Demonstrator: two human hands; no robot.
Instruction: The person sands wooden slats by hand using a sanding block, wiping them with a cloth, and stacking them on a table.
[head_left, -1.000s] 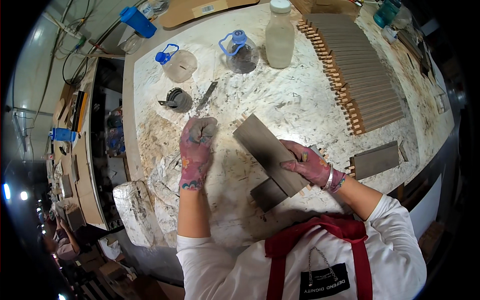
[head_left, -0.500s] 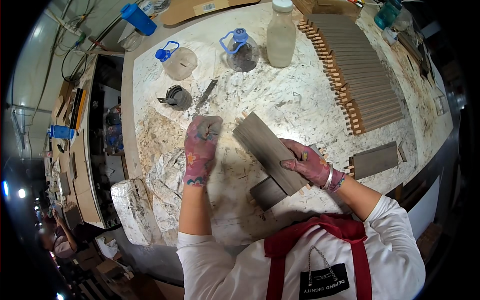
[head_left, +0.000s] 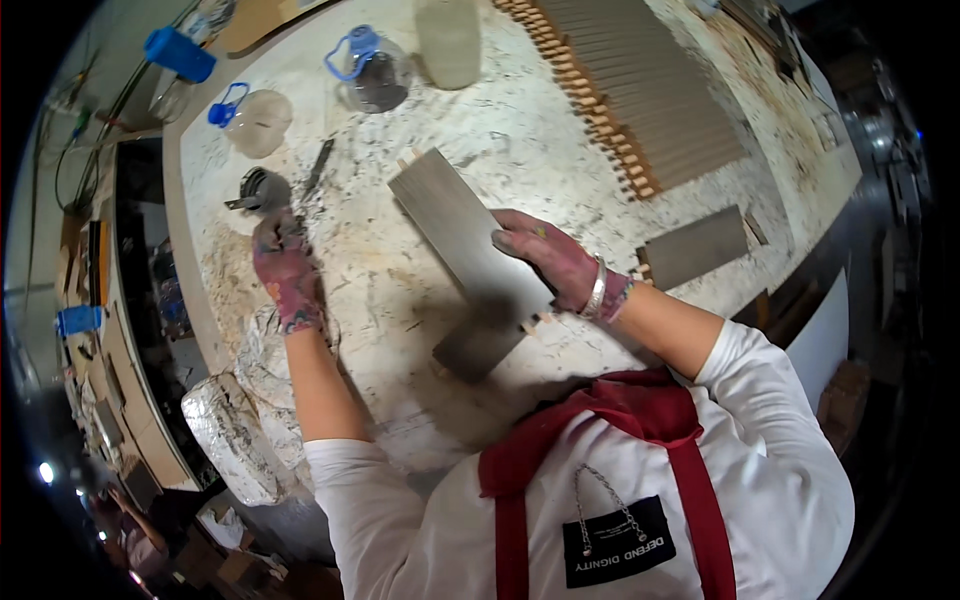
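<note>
My right hand (head_left: 550, 255), in a stained pink glove, grips a grey wood-grain board (head_left: 465, 225) by its right edge. Light wooden dowels stick out at both ends of this tilted board. Below its lower end lies a short dark grey block (head_left: 480, 345), partly in shadow. My left hand (head_left: 285, 268), in a flowered pink glove, is at the left with its fingers curled in. Whatever they may hold is hidden. Just beyond its knuckles stands a small dark cup (head_left: 264, 188) with a flat tool in it; whether they touch cannot be told.
Several grey boards with dowels (head_left: 640, 100) lie in a row at the far right. Another board (head_left: 695, 247) lies nearer. Clear jugs (head_left: 262, 125), a cloudy bottle (head_left: 448, 45) and a dark scraper blade (head_left: 318, 168) are at the back. A wrapped bundle (head_left: 235, 435) sits at the left edge.
My left hand has moved away from the board, up to the dark cup. The right hand still grips the board. My view has shifted, so the table appears further left and up.
</note>
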